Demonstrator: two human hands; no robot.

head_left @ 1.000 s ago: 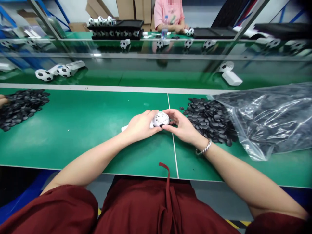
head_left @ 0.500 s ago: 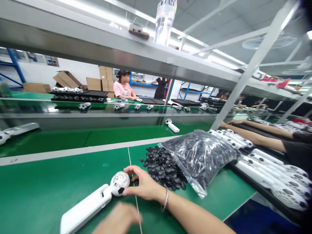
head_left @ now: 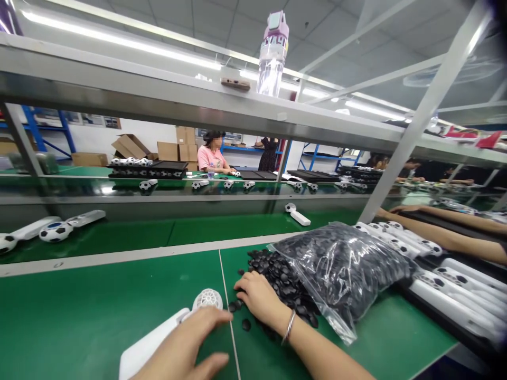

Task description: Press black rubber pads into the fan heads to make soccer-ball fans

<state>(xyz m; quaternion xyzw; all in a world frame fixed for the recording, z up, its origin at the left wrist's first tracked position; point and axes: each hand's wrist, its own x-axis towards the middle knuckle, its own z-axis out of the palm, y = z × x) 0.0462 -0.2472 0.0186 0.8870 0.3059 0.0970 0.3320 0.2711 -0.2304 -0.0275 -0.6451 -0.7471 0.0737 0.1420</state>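
On the green matte bench, my left hand [head_left: 186,343] lies flat with fingers loosely spread over the smooth white plastic handle of a handheld fan [head_left: 166,332], whose round lattice-grilled head [head_left: 207,299] points away from me and to the right, long axis running diagonally toward the near left; my right hand [head_left: 257,298], fingers curled down, rests on a heap of small flat black hexagonal pieces [head_left: 283,285] spilling from a crinkled clear plastic bag [head_left: 340,266]; whether it pinches one I cannot tell

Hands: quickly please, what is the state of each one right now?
Left hand: open, resting on the white fan device.
Right hand: open, fingers on the loose black pieces; a grasp cannot be told.
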